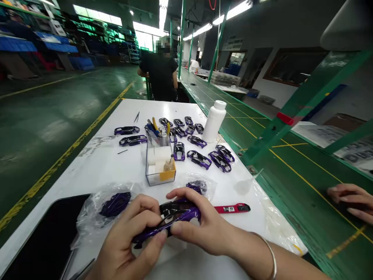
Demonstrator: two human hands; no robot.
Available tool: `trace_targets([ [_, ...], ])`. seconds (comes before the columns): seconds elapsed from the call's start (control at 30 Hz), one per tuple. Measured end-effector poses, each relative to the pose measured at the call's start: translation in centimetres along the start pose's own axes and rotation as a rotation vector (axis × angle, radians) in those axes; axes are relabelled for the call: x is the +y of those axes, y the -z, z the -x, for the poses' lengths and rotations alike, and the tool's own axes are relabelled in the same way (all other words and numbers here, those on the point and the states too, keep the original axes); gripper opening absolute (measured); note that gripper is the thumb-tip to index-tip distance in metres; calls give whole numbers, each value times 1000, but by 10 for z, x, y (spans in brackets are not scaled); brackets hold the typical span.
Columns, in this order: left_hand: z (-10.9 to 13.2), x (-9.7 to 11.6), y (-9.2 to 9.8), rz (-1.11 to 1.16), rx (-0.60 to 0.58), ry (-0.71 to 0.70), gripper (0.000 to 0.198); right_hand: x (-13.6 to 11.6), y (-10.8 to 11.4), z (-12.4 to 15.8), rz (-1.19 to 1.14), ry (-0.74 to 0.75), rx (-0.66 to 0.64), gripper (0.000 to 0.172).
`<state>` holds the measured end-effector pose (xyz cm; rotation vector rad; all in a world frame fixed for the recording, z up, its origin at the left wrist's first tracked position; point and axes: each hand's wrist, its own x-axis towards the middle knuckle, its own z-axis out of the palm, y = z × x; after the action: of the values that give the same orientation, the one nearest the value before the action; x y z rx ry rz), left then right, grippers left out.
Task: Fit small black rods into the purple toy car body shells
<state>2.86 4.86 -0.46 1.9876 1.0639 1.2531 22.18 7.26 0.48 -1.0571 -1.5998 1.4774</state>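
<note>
Between my two hands, just above the white table, is a purple and black toy car body shell [186, 214]. The fingers and thumb of my left hand [131, 229] grip its left end. My right hand [204, 221] holds the other end, thumb on the near side and fingers over the top. Beside my left hand lies a clear plastic bag [96, 210] with dark purple parts [116, 204]. A smaller bag of purple parts [198, 186] is beyond my right hand. A red-handled tool [233, 208] lies to the right, partly hidden by that hand.
Several similar car shells [199, 158] lie farther back. A clear box [161, 177] holds tools and a small jar; a white bottle [215, 121] stands behind. A dark tray [46, 241] sits left. Another person's hand [352, 200] is over the green conveyor [305, 175]; a seated person [160, 74] is ahead.
</note>
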Motion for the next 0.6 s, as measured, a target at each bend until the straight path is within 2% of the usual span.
trace_targets([
  [0.07,-2,1,-1,50,24,2,19,-6,9,8,156,48,-5,71],
  [0.1,-2,1,-2,69,33,-2,18,-8,13,16,258,90,34,73],
  [0.13,-2,0,-1,83,40,-7,18,-9,18,25,405,155,121,67],
  [0.2,-2,-1,1,106,46,-23,16,-7,32,49,653,308,439,31],
  [0.23,-3,-1,2,121,48,-34,15,-3,43,62,725,298,671,16],
  [0.27,-3,-1,3,137,51,-43,14,2,56,73,776,228,928,18],
  [0.3,-4,0,4,155,58,-49,13,8,71,83,820,57,1181,22],
  [0.33,-4,1,5,165,60,-46,11,14,88,89,801,-158,1295,28],
  [0.37,-5,3,6,172,61,-40,9,21,104,92,743,-377,1240,37],
  [0.4,-6,4,6,176,63,-36,7,27,119,92,696,-524,1176,43],
  [0.47,-6,6,6,178,64,-30,6,36,135,84,797,-507,976,36],
  [0.5,-6,6,5,183,67,-34,5,39,135,78,859,-477,932,30],
  [0.53,-6,6,3,191,78,-43,5,40,132,72,925,-441,916,25],
  [0.6,-5,5,1,215,116,-68,6,41,118,63,1005,-412,953,24],
])
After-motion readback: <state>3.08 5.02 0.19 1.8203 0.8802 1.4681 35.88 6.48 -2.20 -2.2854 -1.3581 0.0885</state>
